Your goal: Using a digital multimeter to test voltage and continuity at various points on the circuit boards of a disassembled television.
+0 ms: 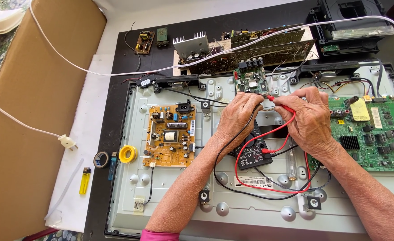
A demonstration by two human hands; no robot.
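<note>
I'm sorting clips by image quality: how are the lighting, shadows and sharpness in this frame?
Head view: bright, even light; soft shadows under the left hand and right hand on the metal panel; boards and multimeter sharp, no motion blur; slight wide-angle bowing at edges.

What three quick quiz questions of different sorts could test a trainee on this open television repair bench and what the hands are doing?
1. True or false: the right hand holds the red probe.
2. Which item lies nearest the yellow lighter? A) tape roll B) heat sink C) green main board
3. Fill in: the black multimeter lies below the ____ hand.

Key:
1. True; its tip meets the small green board.
2. A.
3. Left.
</note>
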